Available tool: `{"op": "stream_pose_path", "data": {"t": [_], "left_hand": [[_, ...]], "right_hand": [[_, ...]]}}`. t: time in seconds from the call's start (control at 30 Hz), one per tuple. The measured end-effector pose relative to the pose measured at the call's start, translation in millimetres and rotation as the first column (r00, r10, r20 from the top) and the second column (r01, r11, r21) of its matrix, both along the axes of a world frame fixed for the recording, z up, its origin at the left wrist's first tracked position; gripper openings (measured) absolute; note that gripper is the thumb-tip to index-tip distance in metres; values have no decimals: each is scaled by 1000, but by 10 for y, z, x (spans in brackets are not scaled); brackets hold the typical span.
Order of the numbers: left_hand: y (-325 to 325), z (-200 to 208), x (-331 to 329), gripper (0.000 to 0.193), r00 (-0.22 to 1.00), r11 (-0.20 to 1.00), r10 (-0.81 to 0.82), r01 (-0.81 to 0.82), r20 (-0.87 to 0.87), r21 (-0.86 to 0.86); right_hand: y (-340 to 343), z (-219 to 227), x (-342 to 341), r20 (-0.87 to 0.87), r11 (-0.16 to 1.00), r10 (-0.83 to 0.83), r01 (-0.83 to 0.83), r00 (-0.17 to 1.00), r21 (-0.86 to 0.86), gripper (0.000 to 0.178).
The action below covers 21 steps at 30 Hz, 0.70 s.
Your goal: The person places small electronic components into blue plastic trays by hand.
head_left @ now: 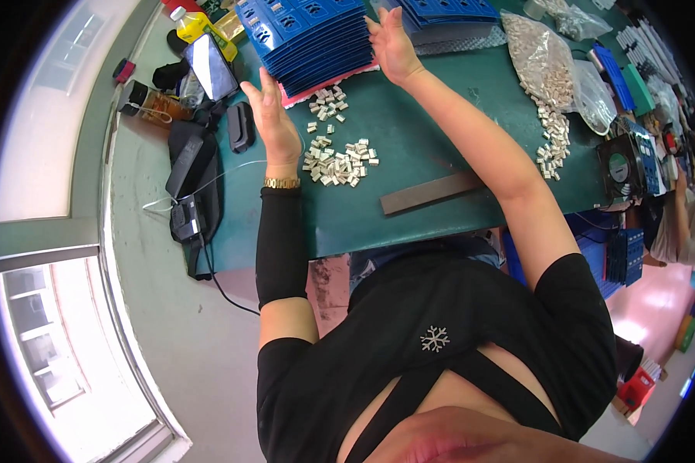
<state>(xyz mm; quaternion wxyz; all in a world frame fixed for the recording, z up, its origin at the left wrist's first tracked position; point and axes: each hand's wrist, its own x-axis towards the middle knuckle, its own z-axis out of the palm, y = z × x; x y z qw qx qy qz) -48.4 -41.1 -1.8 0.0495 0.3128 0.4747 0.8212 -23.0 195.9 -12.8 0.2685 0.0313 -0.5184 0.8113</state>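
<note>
Where the frame's top crops it, blue tray stack (310, 38) between spread hands (272, 112), empty.

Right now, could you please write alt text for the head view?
A person's left hand and right hand touch either side of a stack of blue trays on a green table. Small pale plastic parts lie between them, and a clear bag of more sits right.

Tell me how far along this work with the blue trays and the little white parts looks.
Done: cannot tell whether any trays are filled. In hand: left hand and right hand sit at either side of the blue tray stack. Left: loose white parts on the green table, plus a full bag.
</note>
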Motion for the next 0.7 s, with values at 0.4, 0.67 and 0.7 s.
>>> {"op": "stream_pose_path", "data": {"t": [0.4,0.67,0.7], "left_hand": [[-11,27,45,100,999,998,40,-41,25,46],[27,64,33,101,998,991,-6,-2,60,137],[-6,65,33,101,998,990,4,-12,55,137]], "right_hand": [[-211,185,178,-151,989,98,-80,984,121,95],[-130,-2,10,-202,707,-461,495,864,505,83],[-188,4,37,-94,725,-389,367,917,583,100]]}}
